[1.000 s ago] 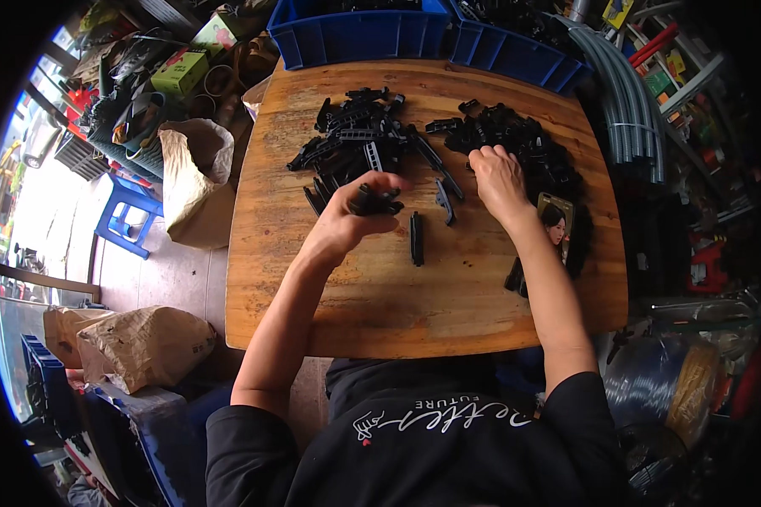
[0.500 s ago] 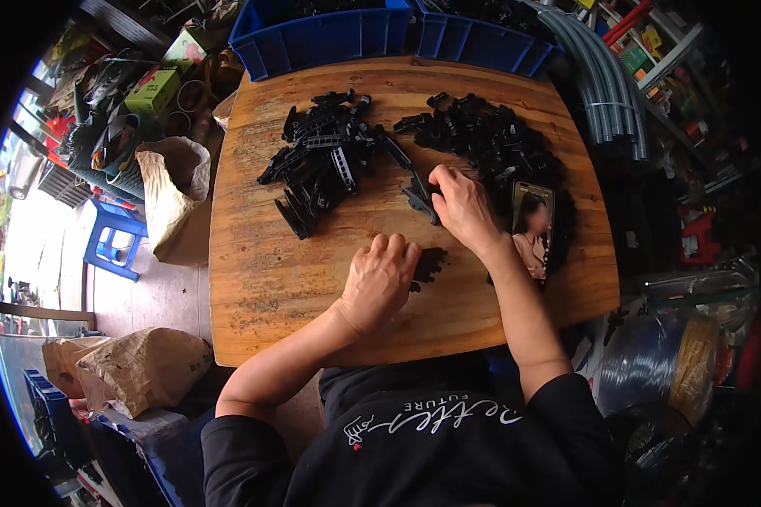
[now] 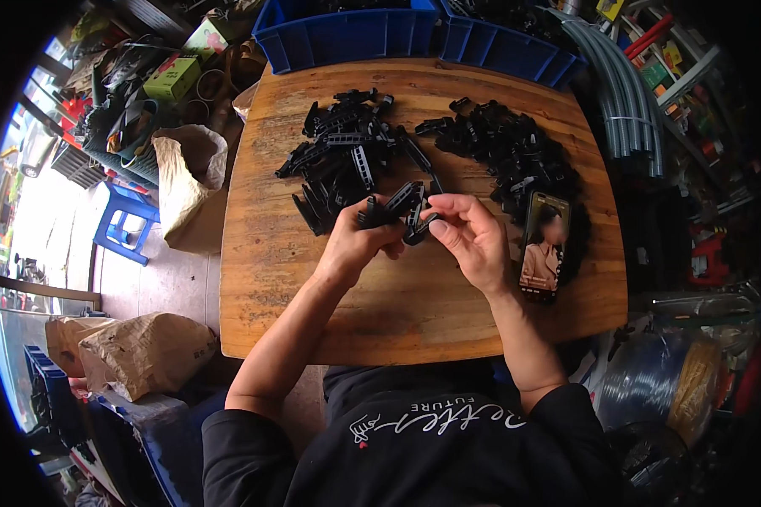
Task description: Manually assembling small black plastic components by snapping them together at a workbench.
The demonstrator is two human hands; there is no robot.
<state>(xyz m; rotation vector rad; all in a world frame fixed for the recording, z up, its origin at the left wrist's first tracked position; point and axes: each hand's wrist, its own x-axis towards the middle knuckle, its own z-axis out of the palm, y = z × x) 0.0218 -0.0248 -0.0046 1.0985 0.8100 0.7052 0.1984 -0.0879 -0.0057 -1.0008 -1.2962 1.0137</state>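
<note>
My left hand is closed around black plastic pieces above the middle of the wooden table. A slotted black plastic strip sticks out past its fingers, toward my right hand. Thumb and fingers of my right hand pinch a small black plastic part against the end of that strip. How the two pieces fit together is too small to make out. Beyond my left hand lies a heap of long black plastic strips. A second heap of smaller black parts spreads at the right.
A phone with a lit screen lies beside the right heap. Two blue crates with black parts stand at the table's far edge. Grey pipes rise at the far right; paper sacks and a blue stool are left.
My left hand has risen from the tabletop and now holds black pieces. My right hand has drawn back from the heaps with a part, and both hands have come together.
</note>
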